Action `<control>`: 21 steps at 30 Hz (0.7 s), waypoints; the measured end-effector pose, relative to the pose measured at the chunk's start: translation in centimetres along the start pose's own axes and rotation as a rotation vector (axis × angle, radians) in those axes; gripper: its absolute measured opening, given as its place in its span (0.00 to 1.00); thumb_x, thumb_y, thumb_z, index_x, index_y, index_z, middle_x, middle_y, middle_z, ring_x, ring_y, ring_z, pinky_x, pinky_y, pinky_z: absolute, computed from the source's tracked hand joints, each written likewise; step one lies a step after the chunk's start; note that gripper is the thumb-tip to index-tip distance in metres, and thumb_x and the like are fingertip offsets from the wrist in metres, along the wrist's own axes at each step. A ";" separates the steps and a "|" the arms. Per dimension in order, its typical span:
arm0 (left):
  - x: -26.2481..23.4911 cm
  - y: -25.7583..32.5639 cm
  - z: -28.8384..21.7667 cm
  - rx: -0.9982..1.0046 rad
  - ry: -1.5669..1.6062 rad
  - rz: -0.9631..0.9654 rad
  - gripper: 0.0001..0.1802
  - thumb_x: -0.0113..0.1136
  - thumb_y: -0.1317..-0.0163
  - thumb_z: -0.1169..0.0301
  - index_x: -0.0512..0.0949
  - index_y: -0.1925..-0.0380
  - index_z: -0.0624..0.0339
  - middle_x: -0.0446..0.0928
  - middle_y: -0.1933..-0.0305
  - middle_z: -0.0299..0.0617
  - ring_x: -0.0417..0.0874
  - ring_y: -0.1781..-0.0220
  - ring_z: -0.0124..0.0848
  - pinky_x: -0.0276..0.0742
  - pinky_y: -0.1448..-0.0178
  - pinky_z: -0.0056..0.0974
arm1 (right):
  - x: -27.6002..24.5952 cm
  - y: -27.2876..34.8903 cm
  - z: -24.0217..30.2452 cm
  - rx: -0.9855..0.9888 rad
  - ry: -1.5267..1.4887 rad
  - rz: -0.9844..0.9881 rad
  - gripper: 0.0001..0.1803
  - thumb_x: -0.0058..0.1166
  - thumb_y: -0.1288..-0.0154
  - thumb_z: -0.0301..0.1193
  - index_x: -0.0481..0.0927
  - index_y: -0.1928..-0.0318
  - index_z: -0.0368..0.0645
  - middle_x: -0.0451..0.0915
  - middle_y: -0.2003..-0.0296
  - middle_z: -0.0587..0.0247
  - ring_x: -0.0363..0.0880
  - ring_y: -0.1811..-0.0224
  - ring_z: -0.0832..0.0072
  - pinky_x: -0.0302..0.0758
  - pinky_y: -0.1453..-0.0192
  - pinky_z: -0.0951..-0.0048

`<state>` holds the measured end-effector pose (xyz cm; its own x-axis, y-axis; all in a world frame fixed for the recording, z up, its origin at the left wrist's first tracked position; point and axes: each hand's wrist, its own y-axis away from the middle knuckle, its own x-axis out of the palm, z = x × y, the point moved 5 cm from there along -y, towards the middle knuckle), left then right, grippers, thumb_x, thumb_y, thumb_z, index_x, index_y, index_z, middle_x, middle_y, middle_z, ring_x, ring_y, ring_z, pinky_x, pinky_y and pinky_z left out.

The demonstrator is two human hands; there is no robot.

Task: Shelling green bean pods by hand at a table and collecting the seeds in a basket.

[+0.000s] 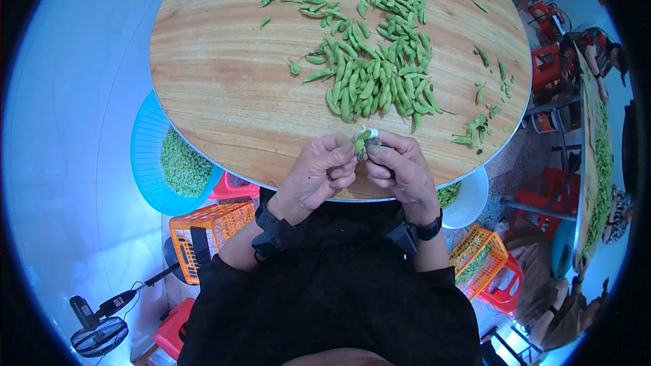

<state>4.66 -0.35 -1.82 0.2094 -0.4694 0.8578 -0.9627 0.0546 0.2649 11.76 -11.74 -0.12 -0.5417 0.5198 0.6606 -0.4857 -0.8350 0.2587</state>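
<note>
Both my hands meet over the near edge of a round wooden table (pixel 224 47). My left hand (pixel 319 171) is closed, its thumb and fingers pinching one end of a green soybean pod (pixel 362 141). My right hand (pixel 405 166) pinches the same pod from the other side, and a white band wraps one of its fingers. The fingers partly hide the pod. Just beyond them lies a heap of green soybean pods (pixel 366 85), trailing off toward the far side of the table.
Bits of husk (pixel 480 125) lie at the table's right. Left of the table stands a blue basin (pixel 144 156) of shelled beans; a white basin (pixel 472 200) is at the right. Orange crates (pixel 483 247) and red stools (pixel 178 325) flank me. Other people sit at another table (pixel 584 163).
</note>
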 end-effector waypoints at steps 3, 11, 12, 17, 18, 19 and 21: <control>0.9 0.2 -1.0 0.005 -0.328 -0.135 0.06 0.62 0.36 0.70 0.76 0.67 0.60 0.73 0.75 0.31 0.68 0.77 0.17 0.58 0.77 0.24 | 0.7 0.7 0.9 -0.049 0.312 -0.168 0.10 0.46 0.29 0.25 0.78 0.54 0.36 0.68 0.80 0.78 0.62 0.79 0.90 0.58 0.78 0.84; 2.1 0.3 -4.0 0.435 -1.420 -0.053 0.07 0.56 0.35 0.70 0.81 0.62 0.62 0.79 0.69 0.30 0.77 0.72 0.25 0.73 0.69 0.33 | 1.2 1.1 0.7 -0.192 0.722 -0.271 0.07 0.48 0.34 0.25 0.77 0.65 0.35 0.70 0.80 0.74 0.67 0.78 0.87 0.64 0.75 0.80; 1.3 0.2 -3.8 0.281 -1.344 -0.089 0.09 0.54 0.33 0.70 0.80 0.59 0.62 0.78 0.71 0.29 0.75 0.73 0.23 0.72 0.70 0.31 | 0.9 1.1 0.6 -0.182 0.707 -0.283 0.07 0.48 0.34 0.25 0.77 0.64 0.35 0.71 0.80 0.73 0.67 0.78 0.87 0.64 0.75 0.79; -0.1 0.0 -1.7 0.033 -0.727 -0.169 0.14 0.49 0.29 0.70 0.76 0.49 0.63 0.66 0.75 0.27 0.59 0.78 0.15 0.55 0.76 0.23 | 0.3 0.2 -0.3 -0.117 0.702 -0.344 0.08 0.48 0.35 0.25 0.79 0.62 0.34 0.72 0.81 0.70 0.67 0.77 0.87 0.65 0.74 0.78; -0.1 -0.2 -1.5 0.031 -0.641 -0.182 0.15 0.48 0.29 0.71 0.75 0.47 0.65 0.64 0.75 0.27 0.57 0.78 0.15 0.54 0.76 0.23 | 0.5 0.2 -0.3 -0.173 0.742 -0.357 0.08 0.48 0.35 0.25 0.79 0.61 0.34 0.73 0.81 0.69 0.68 0.77 0.86 0.65 0.74 0.77; -0.2 -0.3 -1.4 0.029 -0.555 -0.194 0.16 0.46 0.29 0.72 0.74 0.46 0.66 0.62 0.75 0.26 0.56 0.78 0.15 0.53 0.76 0.23 | 0.7 0.1 -0.3 -0.229 0.783 -0.371 0.08 0.48 0.35 0.24 0.79 0.60 0.34 0.73 0.81 0.68 0.68 0.78 0.86 0.66 0.74 0.77; -0.2 -0.3 -1.3 0.065 -0.518 -0.171 0.16 0.45 0.30 0.74 0.73 0.45 0.67 0.62 0.75 0.26 0.56 0.78 0.15 0.53 0.76 0.23 | 1.6 0.2 0.2 -0.386 0.940 -0.380 0.08 0.48 0.36 0.24 0.79 0.60 0.34 0.74 0.81 0.67 0.69 0.78 0.85 0.66 0.74 0.77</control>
<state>5.12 0.88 -1.53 0.2679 -0.8403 0.4714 -0.9343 -0.1072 0.3399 10.98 -11.09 1.10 -0.5390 0.8002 -0.2629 -0.8269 -0.5621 -0.0154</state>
